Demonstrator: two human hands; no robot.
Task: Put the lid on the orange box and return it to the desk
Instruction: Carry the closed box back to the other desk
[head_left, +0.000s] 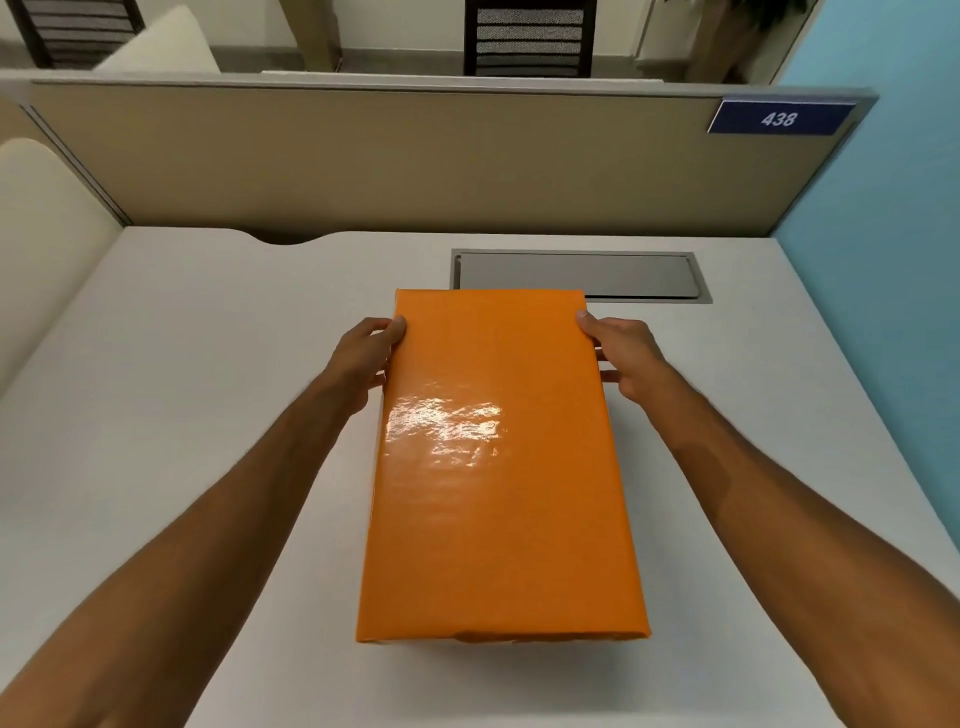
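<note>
The orange box (498, 467) has its glossy orange lid on top, covering it fully. It is long and lies lengthwise away from me over the middle of the white desk (182, 389). My left hand (363, 358) grips its left side near the far end, thumb on the lid's edge. My right hand (621, 356) grips the right side at the same height, thumb on top. A shadow shows under the near end; whether the box rests on the desk or hovers just above it I cannot tell.
A grey metal cable flap (582, 275) is set into the desk just behind the box. A beige partition (389, 161) with a blue "438" sign (779, 118) closes the back. A blue wall (893, 260) stands at the right, a cream panel (47, 234) at the left.
</note>
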